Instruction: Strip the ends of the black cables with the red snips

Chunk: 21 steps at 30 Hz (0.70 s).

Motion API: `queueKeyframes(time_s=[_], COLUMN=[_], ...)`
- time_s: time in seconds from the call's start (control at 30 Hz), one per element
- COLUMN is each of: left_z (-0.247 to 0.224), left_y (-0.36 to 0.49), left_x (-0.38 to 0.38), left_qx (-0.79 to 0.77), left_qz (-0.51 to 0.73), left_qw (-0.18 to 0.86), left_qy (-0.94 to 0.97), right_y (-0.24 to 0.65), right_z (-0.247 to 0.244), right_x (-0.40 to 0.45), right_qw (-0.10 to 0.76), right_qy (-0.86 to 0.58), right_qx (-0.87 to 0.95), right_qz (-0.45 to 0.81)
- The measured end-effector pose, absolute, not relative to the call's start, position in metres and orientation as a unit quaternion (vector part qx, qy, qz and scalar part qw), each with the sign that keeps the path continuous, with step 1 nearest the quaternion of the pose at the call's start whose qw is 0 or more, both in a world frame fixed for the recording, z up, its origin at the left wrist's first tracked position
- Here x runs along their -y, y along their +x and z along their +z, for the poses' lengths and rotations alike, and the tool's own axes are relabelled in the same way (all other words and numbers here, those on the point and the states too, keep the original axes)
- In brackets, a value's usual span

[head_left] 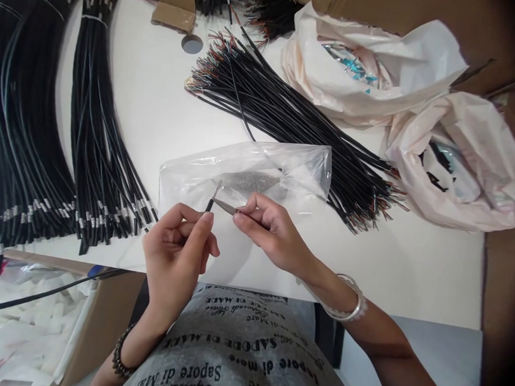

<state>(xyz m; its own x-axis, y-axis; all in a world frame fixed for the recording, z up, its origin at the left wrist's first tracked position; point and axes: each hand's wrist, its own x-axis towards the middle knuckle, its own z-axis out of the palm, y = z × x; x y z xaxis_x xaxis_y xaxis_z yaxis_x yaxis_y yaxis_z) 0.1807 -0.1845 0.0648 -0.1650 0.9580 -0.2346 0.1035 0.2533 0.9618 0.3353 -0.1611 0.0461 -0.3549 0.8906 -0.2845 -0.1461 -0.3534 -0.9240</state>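
Near the table's front edge, my left hand (182,243) pinches a black cable (209,205) whose thin, pale stripped end points up. My right hand (273,226) holds pointed metal tweezers (225,206) between thumb and index finger. The tweezers' tips meet the cable where its black jacket ends. Just behind both hands lies a clear plastic bag (249,180) with a mass of small grey pieces inside. A large bundle of black cables (297,122) with coloured wire ends lies behind the bag and to its right.
Tied bundles of black cables (96,105) with metal-banded ends cover the left side. Two white bags (425,69) stand open at the right. A cardboard box (107,318) of white bags sits below the table's left front edge. The white table (147,62) has a round hole at the back.
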Motion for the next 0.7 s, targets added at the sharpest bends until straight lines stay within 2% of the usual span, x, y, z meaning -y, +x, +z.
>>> queueKeyframes(time_s=[0.27, 0.5, 0.6, 0.7], left_z=[0.067, 0.066, 0.065, 0.062], left_y=[0.183, 0.182, 0.181, 0.179], left_x=[0.176, 0.172, 0.170, 0.170], left_qx=[-0.625, -0.620, -0.615, -0.612], left_qz=[0.429, 0.423, 0.424, 0.421], left_qw=[0.484, 0.481, 0.462, 0.413], left_qy=[0.436, 0.453, 0.479, 0.527], right_y=[0.337, 0.343, 0.346, 0.348], right_z=[0.048, 0.050, 0.051, 0.055], right_x=[0.155, 0.145, 0.142, 0.143], right_qw=[0.373, 0.356, 0.350, 0.366], right_qy=[-0.450, -0.428, -0.419, -0.451], right_qx=[0.453, 0.419, 0.412, 0.446], right_qz=[0.673, 0.718, 0.729, 0.681])
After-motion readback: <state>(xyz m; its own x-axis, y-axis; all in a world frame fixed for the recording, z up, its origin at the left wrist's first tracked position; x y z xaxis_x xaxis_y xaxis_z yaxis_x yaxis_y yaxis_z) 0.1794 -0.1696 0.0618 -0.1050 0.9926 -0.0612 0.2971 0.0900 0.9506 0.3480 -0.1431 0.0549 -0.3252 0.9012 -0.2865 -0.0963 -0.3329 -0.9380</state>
